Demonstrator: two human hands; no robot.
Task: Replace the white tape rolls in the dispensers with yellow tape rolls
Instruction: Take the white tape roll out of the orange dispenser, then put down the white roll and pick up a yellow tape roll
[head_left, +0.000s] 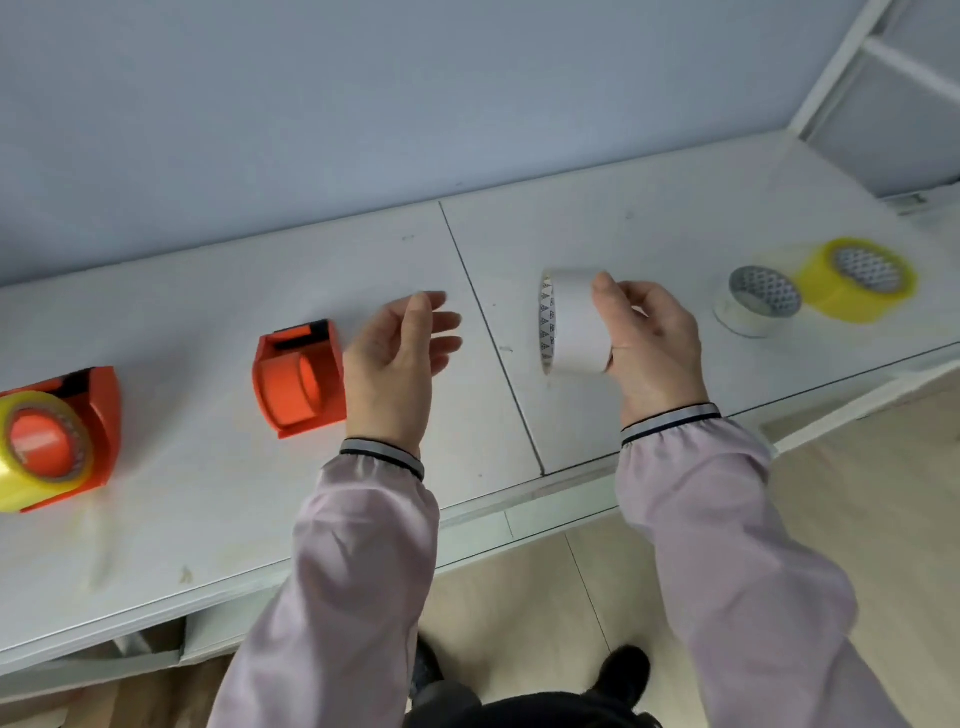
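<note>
A: Where is there room on the white tabletop (208, 519)?
B: Between the empty orange plastic dispenser (298, 379) and the flat white tape roll (753, 309).
A: And at the right end?
B: A yellow tape roll (852, 283) stands touching it.

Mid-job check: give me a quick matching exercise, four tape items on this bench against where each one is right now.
1. white roll
2. yellow roll
3. empty dispenser
4. loaded dispenser

A. far left of the bench, yellow tape on it
B. held in the right hand
C. far right, beside a flat white roll
D. next to the open left hand

Pairs: 1-B, 2-C, 3-D, 4-A
</note>
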